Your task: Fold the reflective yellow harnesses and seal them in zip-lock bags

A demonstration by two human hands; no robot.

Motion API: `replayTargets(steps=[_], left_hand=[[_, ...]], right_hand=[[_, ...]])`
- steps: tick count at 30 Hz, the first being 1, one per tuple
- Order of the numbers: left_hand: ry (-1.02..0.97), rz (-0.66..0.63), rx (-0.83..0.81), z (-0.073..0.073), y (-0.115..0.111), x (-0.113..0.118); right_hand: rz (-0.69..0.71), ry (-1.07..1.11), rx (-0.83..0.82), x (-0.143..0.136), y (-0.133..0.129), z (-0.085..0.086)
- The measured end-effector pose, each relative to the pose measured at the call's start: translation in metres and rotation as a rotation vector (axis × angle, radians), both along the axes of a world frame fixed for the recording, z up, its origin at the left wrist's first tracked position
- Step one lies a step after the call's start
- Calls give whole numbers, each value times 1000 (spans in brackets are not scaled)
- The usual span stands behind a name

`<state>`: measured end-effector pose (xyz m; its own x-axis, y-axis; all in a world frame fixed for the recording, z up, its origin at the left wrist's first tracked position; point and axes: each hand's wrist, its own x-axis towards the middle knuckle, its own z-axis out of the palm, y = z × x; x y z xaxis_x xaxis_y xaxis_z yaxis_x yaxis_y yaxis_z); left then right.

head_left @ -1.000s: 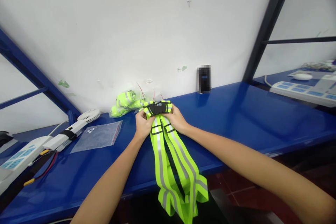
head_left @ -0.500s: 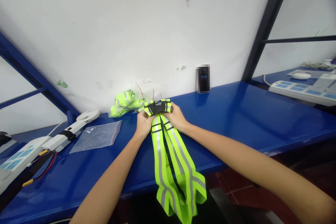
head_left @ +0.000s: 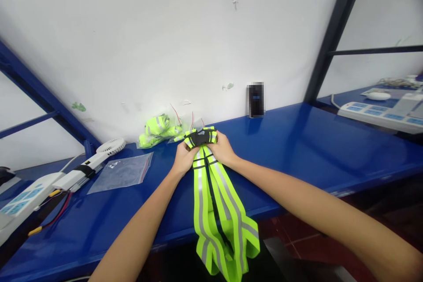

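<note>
Both my hands grip a neon-yellow reflective vest (head_left: 202, 205) made of straps with silver stripes. My left hand (head_left: 185, 157) is closed on the strap left of the black buckle (head_left: 200, 137); my right hand (head_left: 224, 149) is closed on the strap right of it. The buckle faces me between the two hands, above the table. Below it the long straps run toward me and droop over the table's front edge. Some of my fingertips are hidden behind the straps.
Bagged neon-yellow vests (head_left: 157, 131) lie against the wall. An empty zip bag (head_left: 122, 172), a white handheld fan (head_left: 110, 146) and a power strip (head_left: 28, 198) are on the left of the blue table (head_left: 317, 150). A pixelated dark object (head_left: 256, 100) stands at the back.
My hands and the buckle have shifted slightly to the right and down. The buckle now looks tilted a little differently, and both hands keep their hold.
</note>
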<state>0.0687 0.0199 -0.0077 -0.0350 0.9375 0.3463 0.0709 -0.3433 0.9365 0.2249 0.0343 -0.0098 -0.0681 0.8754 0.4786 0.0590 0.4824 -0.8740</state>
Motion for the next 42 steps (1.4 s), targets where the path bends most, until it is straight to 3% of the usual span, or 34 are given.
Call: replayTargets(steps=[23,31,35,42], left_hand=[[11,8,-20,2,-3,4],[33,79,-5,6,-5,3],[42,139,44,5,-2,-2],[-1,135,67,4,2,-7]], right_hand=[[-73,-74,65,-2,-15,4],[38,-50,51,-3,-18,4],[182,-39,-14,-4,-16,4],[432,124,-95,2,-12,14]])
